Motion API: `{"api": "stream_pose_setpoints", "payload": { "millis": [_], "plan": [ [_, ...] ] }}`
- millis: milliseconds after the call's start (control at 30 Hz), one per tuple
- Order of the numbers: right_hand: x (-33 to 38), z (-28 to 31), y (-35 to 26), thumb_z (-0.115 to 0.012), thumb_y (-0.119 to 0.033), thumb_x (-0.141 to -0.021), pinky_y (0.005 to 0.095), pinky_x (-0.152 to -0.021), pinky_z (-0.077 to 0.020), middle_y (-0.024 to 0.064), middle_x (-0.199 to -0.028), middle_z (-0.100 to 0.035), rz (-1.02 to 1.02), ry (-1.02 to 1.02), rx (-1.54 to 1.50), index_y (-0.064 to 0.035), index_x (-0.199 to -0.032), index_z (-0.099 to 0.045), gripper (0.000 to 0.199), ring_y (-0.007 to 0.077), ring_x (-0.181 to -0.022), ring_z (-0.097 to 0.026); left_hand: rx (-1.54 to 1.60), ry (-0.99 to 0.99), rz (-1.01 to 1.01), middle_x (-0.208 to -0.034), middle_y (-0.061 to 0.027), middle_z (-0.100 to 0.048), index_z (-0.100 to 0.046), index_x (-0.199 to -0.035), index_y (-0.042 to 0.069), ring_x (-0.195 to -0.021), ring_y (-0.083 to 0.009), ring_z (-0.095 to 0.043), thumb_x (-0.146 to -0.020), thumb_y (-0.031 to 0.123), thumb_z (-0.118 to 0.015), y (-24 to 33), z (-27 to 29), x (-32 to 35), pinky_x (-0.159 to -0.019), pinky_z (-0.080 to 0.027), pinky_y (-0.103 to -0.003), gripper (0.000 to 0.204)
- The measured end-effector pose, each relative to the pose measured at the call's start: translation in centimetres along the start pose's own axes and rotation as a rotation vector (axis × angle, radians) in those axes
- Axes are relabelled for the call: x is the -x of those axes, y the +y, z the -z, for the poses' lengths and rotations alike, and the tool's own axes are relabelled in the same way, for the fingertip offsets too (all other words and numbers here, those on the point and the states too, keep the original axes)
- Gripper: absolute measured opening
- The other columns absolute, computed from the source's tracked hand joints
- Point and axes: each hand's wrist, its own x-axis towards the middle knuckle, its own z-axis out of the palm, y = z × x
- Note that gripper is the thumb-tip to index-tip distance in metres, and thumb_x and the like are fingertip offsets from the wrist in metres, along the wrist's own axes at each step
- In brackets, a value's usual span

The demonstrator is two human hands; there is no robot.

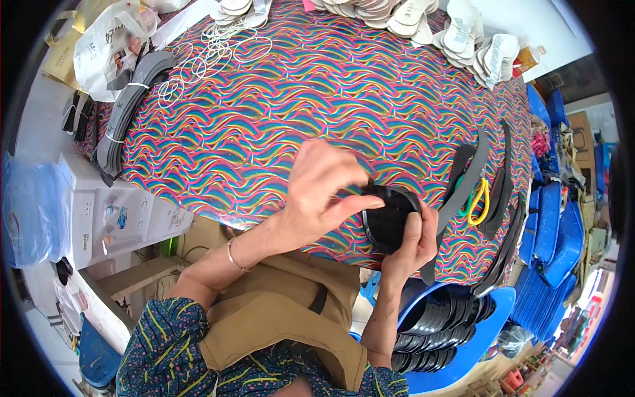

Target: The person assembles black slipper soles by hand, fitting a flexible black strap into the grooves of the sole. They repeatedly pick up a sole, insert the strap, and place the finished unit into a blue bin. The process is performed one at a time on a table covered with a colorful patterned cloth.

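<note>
A black shoe sole [385, 228] with a glossy raised rim is held over the near edge of the patterned table, close to my body. My right hand [413, 246] wraps around its right side, thumb on top. Curled over its upper left is my left hand [322, 187], slightly smeared by motion, with the thumb stretched onto the sole and the fingertips at its far edge. Whether those fingers pinch a thin strip there cannot be made out. Long dark grey curved strips [466, 178] and a yellow loop [479, 202] lie to the right of the sole.
Below the table's right edge, a blue bin [493, 331] holds stacked black soles [440, 314]. Bundled grey strips [126, 119] and a tangle of white cord [218, 49] lie at the left. Pale insole stacks [410, 16] line the far edge. Blue trays [549, 225] stand at right.
</note>
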Motion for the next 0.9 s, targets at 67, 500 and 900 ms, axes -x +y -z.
{"api": "stream_pose_setpoints", "payload": {
  "millis": [67, 500, 900],
  "plan": [
    [0.4, -0.4, -0.3, -0.056, -0.022, -0.099, 0.0322, -0.084, -0.0526, 0.0097, -0.106, -0.065, -0.207, 0.138, -0.432, 0.0033, -0.116, -0.062, 0.030, 0.0191, -0.094, -0.064, 0.162, -0.001, 0.313, -0.087, -0.0069, -0.059, -0.060, -0.114, 0.002, -0.078, -0.0207, -0.057, -0.075, 0.022, -0.084, 1.7, -0.3, 0.1, -0.076, -0.046, -0.036, 0.050],
    [0.1, -0.5, -1.3, -0.054, -0.019, -0.098, 0.0294, -0.091, -0.0441, 0.0086, -0.116, -0.057, -0.173, -0.043, -0.263, 0.0005, -0.119, -0.062, 0.030, 0.0172, -0.106, -0.055, -0.114, -0.298, 0.065, -0.088, -0.0141, -0.064, -0.061, -0.115, -0.003, -0.074, -0.0294, -0.064, -0.072, -0.006, -0.068, 2.5, 2.0, -1.1, -0.060, -0.050, -0.039, 0.043],
    [-1.9, -2.2, -2.1, -0.068, -0.003, -0.087, 0.0247, -0.082, -0.0408, -0.0012, -0.095, -0.060, -0.563, -0.154, -0.824, -0.0059, -0.105, -0.061, 0.020, 0.0081, -0.088, -0.054, -0.276, -0.419, -0.134, -0.071, -0.0078, -0.049, -0.061, -0.112, -0.005, -0.062, -0.0229, -0.053, -0.067, 0.000, -0.064, 1.6, -0.5, -0.8, -0.053, -0.039, -0.038, 0.045]
  ]
}}
